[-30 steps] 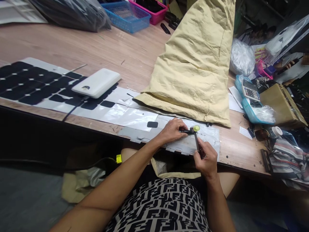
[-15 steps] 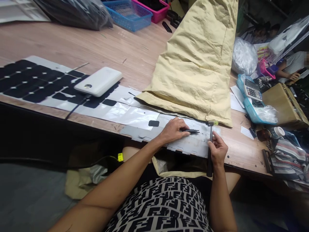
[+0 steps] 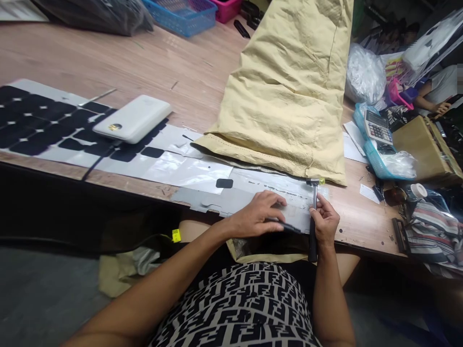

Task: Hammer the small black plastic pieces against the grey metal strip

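Note:
My right hand (image 3: 324, 220) is closed around the handle of a small hammer (image 3: 313, 246). The hammer stands head-up, its metal head tipped with yellow on one side. To its left, my left hand (image 3: 258, 216) keeps a slim black punch-like tool (image 3: 291, 227) between thumb and fingers, the other fingertips partly spread. That tool points right, close to the hammer handle at the table edge; its tip is too blurred to make out. Beneath both hands lies a grey-white sheet (image 3: 249, 197) with small dark marks, and a beige cloth piece (image 3: 285, 106) spreads beyond it.
At left a white power bank (image 3: 133, 118) rests on black patterned sheeting (image 3: 47, 115). Blue (image 3: 188, 19) and pink baskets (image 3: 227, 10) stand at the back. To the right are a calculator (image 3: 379, 127), a cardboard box (image 3: 415, 144) and striped cloth (image 3: 434, 236). Another person's hand (image 3: 442, 108) shows far right.
My left hand has drawn the black tool back toward the table edge, off the marked part of the sheet. The hammer stays upright in my right hand. The view has shifted slightly.

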